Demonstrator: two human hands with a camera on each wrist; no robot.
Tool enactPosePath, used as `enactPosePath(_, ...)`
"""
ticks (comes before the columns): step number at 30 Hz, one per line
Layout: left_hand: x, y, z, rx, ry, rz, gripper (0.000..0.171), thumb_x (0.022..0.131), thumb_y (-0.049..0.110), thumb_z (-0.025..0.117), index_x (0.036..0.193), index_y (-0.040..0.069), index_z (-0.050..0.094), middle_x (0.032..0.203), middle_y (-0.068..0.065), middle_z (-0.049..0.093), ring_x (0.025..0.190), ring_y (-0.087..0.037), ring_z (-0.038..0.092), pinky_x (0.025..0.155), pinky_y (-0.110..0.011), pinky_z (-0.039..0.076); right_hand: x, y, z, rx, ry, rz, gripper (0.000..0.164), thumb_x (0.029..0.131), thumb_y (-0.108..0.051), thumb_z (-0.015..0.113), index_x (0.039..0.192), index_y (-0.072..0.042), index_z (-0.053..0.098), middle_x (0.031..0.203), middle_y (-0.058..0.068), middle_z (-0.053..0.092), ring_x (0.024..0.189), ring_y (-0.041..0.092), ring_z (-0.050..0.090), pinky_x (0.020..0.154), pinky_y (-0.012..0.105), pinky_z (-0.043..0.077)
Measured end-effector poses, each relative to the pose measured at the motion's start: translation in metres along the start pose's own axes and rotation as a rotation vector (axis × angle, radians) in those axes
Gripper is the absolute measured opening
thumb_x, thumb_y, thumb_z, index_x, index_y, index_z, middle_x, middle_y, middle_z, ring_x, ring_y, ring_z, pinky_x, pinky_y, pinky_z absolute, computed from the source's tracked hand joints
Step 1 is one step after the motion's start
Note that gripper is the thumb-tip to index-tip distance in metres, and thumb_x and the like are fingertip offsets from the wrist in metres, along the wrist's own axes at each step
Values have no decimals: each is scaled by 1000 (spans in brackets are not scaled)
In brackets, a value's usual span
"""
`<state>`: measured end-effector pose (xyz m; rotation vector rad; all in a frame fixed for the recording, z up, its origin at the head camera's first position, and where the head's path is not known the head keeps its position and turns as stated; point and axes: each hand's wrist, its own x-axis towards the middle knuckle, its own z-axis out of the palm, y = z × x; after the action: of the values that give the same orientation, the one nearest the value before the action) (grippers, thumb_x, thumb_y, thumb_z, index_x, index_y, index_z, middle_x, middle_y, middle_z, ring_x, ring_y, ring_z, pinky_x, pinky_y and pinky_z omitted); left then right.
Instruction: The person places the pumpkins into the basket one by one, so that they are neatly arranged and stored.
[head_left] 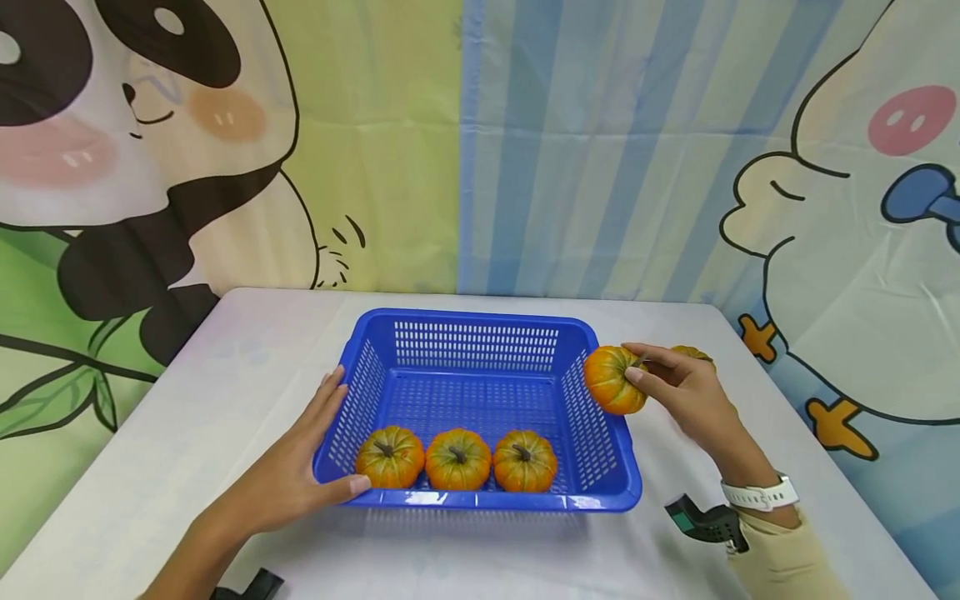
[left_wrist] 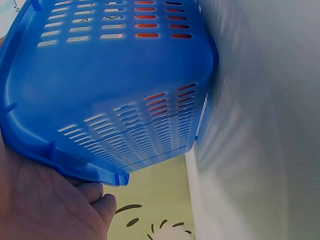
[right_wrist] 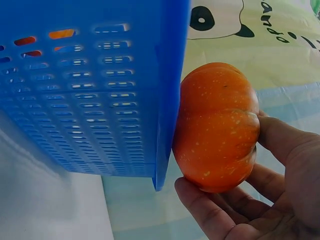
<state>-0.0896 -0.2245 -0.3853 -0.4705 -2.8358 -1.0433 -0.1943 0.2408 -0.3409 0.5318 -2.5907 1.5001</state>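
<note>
My right hand [head_left: 693, 398] pinches a small orange pumpkin [head_left: 611, 382] by its stem side, thumb near the stem. That pumpkin overlaps the right rim of a blue plastic basket [head_left: 487, 500]; from the right wrist, its orange underside [right_wrist: 217, 127] is right at the rim. At the basket's near left corner, my left hand [head_left: 300, 467] holds the rim, its thumb on the front edge and its fingers along the outside of the left side. Three pumpkins stand in a row along the basket's front wall: left [head_left: 390, 457], middle [head_left: 458, 460] and right [head_left: 525, 462].
Another pumpkin [head_left: 693, 353] lies on the white table [head_left: 300, 325] to the right, mostly hidden behind my right hand. The basket has slotted walls and a raised rim. Behind the table hangs a cartoon-printed curtain [head_left: 555, 150].
</note>
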Motion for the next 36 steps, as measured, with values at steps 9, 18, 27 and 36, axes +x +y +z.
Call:
enactPosePath(9,1,2,-1,4,-3,-3,108,80,45,73,157,11,7,163,-4,-4,147,-36,5,99,-73,26,8,-15,6,-20,-37,22,45,95,-29,65,133,-7,60,117,13,63,102,22,64,80,21,54)
enactPosePath(18,0,1,-1,1,-3,-4,108,80,45,74,157,11,7,163,-3,-4,147,-35,5,99,-73,26,21,-37,13,10,-81,15,44,93,-31,67,131,-9,61,111,11,65,101,26,63,79,26,56)
enactPosePath(27,0,-1,-1,0,-1,-4,109,79,46,74,157,12,7,163,-2,-5,147,-36,6,99,-73,26,31,-57,17,-9,-116,13,46,92,-36,67,131,-13,62,116,8,65,102,24,64,80,27,55)
enactPosePath(36,0,-1,1,-1,5,11,108,78,44,75,157,11,9,163,-2,-4,147,-35,6,100,-72,27,44,-63,25,-3,-163,-162,38,95,-17,65,131,-6,61,115,12,66,102,26,66,79,26,56)
